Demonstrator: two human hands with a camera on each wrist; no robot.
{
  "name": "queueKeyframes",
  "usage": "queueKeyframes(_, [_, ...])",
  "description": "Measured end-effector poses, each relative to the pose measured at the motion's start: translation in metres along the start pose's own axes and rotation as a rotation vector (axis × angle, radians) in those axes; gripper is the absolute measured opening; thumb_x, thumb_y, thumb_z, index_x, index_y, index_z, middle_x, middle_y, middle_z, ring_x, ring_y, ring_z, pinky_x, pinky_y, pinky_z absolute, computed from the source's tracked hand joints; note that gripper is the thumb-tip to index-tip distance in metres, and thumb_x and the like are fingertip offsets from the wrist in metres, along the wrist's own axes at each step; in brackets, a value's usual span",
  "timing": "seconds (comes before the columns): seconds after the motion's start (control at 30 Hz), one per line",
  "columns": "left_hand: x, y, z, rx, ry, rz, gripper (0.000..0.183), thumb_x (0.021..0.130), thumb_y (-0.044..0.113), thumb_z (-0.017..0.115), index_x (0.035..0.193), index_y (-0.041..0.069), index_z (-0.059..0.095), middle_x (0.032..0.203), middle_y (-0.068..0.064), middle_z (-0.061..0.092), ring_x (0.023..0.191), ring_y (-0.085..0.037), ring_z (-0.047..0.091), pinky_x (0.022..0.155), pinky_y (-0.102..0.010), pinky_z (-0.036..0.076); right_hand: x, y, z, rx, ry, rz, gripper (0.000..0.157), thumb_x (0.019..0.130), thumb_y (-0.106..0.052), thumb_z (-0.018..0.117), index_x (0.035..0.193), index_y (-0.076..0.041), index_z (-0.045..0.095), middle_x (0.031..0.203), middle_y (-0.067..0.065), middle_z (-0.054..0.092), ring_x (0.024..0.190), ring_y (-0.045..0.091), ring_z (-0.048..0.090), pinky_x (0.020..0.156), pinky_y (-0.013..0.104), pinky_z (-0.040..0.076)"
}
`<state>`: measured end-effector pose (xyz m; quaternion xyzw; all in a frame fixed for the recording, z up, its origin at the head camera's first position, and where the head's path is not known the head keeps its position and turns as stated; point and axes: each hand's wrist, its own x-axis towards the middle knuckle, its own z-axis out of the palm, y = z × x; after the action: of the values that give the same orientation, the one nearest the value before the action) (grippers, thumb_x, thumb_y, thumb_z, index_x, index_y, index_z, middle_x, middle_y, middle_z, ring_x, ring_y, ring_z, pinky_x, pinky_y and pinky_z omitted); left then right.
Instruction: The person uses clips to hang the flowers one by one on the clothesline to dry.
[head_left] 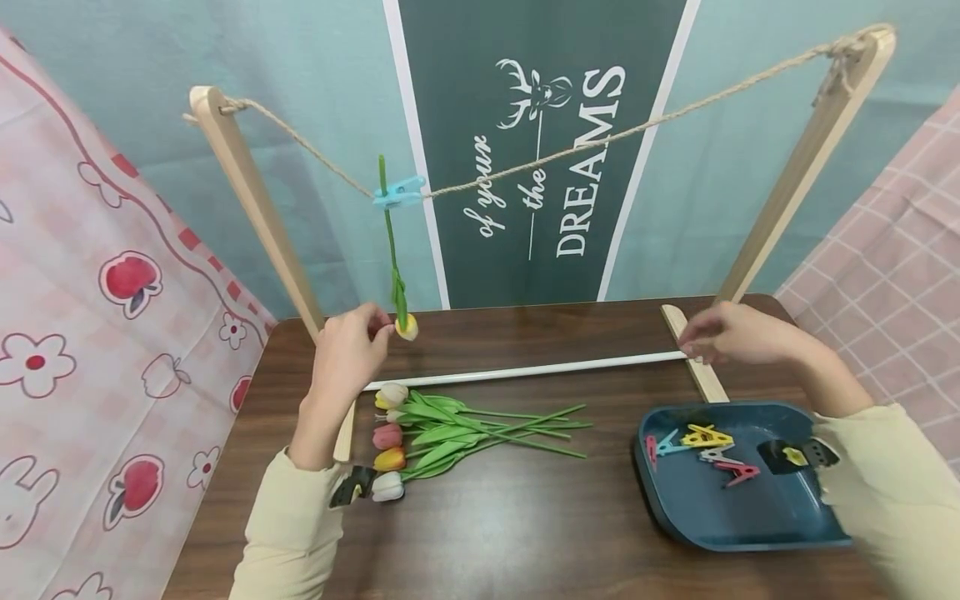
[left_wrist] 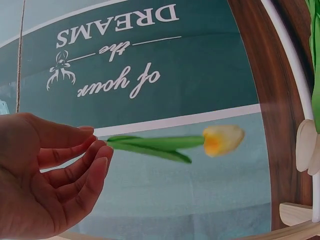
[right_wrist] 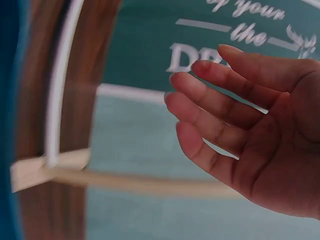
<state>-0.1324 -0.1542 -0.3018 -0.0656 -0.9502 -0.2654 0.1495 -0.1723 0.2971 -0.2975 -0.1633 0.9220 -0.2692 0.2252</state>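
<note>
A yellow-and-white tulip [head_left: 406, 327] hangs head down from a rope [head_left: 540, 162], its green stem clipped by a light blue clothespin [head_left: 400, 192]. My left hand [head_left: 351, 346] is beside the bloom, fingers loosely bent, holding nothing. In the left wrist view, the fingertips overlap the upper part of the tulip's leaves [left_wrist: 155, 144] and hide the stem above. My right hand [head_left: 738, 333] hovers near the right post's foot, above the tray, with relaxed fingers [right_wrist: 210, 100] and nothing in them.
Several tulips [head_left: 450, 429] lie on the brown table [head_left: 487, 525], blooms to the left. A dark blue tray [head_left: 750, 525] at right holds coloured clothespins [head_left: 707, 436]. Wooden posts [head_left: 255, 200] carry the rope; a white rod [head_left: 525, 372] runs between their feet.
</note>
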Motion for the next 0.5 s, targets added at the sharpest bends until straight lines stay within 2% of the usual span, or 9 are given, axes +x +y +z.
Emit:
queueKeyframes(0.2, [-0.001, 0.000, 0.001, 0.008, -0.018, -0.012, 0.006, 0.087, 0.006, 0.061, 0.084, 0.001, 0.064, 0.075, -0.011, 0.065, 0.059, -0.026, 0.056, 0.056, -0.042, 0.043, -0.018, 0.056, 0.018, 0.120, -0.103, 0.030, 0.013, 0.085, 0.001, 0.054, 0.093, 0.007, 0.064, 0.086, 0.010, 0.064, 0.068, 0.013, 0.057, 0.059, 0.029, 0.049])
queueKeyframes(0.33, [-0.002, -0.001, 0.001, 0.007, -0.021, -0.006, 0.006, 0.086, 0.006, 0.061, 0.084, 0.001, 0.064, 0.075, -0.012, 0.065, 0.059, -0.026, 0.056, 0.056, -0.042, 0.042, -0.030, 0.092, 0.035, 0.235, -0.200, 0.035, 0.015, 0.086, 0.002, 0.052, 0.090, 0.012, 0.062, 0.085, 0.014, 0.064, 0.069, 0.019, 0.061, 0.061, 0.033, 0.052])
queueKeyframes(0.5, [-0.003, -0.001, 0.001, 0.005, -0.027, -0.006, 0.006, 0.087, 0.005, 0.060, 0.084, 0.001, 0.064, 0.075, -0.012, 0.065, 0.059, -0.024, 0.055, 0.054, -0.040, 0.042, -0.042, 0.126, 0.054, 0.328, -0.259, 0.078, 0.016, 0.085, 0.005, 0.052, 0.092, 0.016, 0.061, 0.089, 0.017, 0.064, 0.071, 0.022, 0.063, 0.064, 0.036, 0.053])
